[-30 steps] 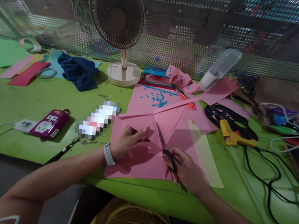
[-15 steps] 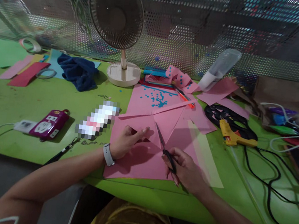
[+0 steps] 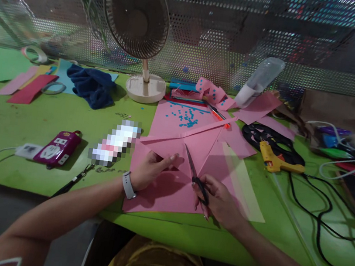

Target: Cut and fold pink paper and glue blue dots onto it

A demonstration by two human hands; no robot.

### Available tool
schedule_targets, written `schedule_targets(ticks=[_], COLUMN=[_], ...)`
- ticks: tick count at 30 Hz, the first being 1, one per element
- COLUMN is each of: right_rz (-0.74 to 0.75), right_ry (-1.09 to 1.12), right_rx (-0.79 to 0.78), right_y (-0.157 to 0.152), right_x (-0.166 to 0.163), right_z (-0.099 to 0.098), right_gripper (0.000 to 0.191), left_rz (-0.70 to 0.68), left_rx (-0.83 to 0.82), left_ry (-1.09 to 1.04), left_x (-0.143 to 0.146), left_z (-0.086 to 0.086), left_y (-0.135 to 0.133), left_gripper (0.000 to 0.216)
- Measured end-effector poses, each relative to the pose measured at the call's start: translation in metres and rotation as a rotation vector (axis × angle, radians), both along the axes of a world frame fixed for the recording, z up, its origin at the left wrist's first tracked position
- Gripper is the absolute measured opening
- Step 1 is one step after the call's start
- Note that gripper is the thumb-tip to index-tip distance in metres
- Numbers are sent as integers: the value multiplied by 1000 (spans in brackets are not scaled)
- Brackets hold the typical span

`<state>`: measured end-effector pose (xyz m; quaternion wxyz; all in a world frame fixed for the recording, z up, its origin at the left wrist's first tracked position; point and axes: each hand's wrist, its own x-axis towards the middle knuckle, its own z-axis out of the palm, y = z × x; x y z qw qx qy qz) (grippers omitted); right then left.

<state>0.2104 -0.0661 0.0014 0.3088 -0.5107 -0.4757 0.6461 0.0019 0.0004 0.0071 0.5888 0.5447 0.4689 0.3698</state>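
My left hand (image 3: 151, 168), with a white watch on its wrist, grips a fold of the large pink paper sheet (image 3: 169, 191) lying on the green table (image 3: 47, 121). My right hand (image 3: 217, 199) is closed round the black handles of scissors (image 3: 195, 175). The blades point up and away, cutting along the pink sheet between my two hands. More pink sheets lie overlapped behind, one strewn with small blue paper dots (image 3: 186, 117).
A desk fan (image 3: 136, 21) stands at the back, a dark blue cloth (image 3: 90, 84) to its left. A magenta power strip (image 3: 58, 148) lies at the left. A yellow glue gun (image 3: 275, 161) and black cables (image 3: 324, 215) lie at the right. Mesh wall behind.
The scissors have crept slightly forward along the pink sheet; both hands otherwise hold their places. The view shifted a little.
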Motion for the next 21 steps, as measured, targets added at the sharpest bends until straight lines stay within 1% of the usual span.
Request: schedule_targets(ticks=[6,12,21], right_rz=[3,-28,-30], right_ry=[3,16,-22], right_rx=[17,10,44], right_y=[0,2,2], right_x=[1,0,-1], right_z=[-4,-2,-1], right_gripper=[36,38,36], left_rz=[3,-50,-54], left_rx=[5,-6,-14], left_ry=[-5,32,52], left_x=[1,1,1], left_z=[5,9,9], left_y=[-1,-3,-3], left_gripper=[49,51,53])
